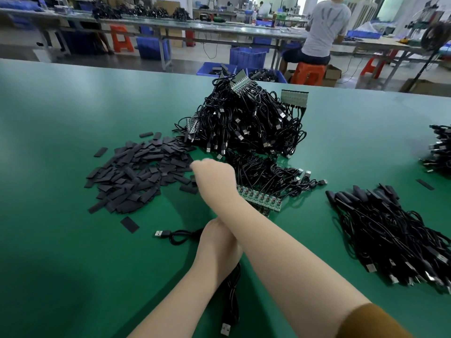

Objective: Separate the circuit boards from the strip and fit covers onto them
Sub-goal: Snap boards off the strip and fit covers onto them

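- Right hand seen from the back only, fingers curled out of sight, so no telling what they touch among the covers.
- Left hand mostly hidden under the right arm; fingers not seen, grip on the cable not clear.
- Near end of the circuit board strip covered by the right arm.
- Finished pile cut off at the right edge.
- Another cable heap only partly in the picture at the far right.
- Boards in the big tangle mostly buried under cables.
- Seated person cut off at the top.
- Far benches blurry.
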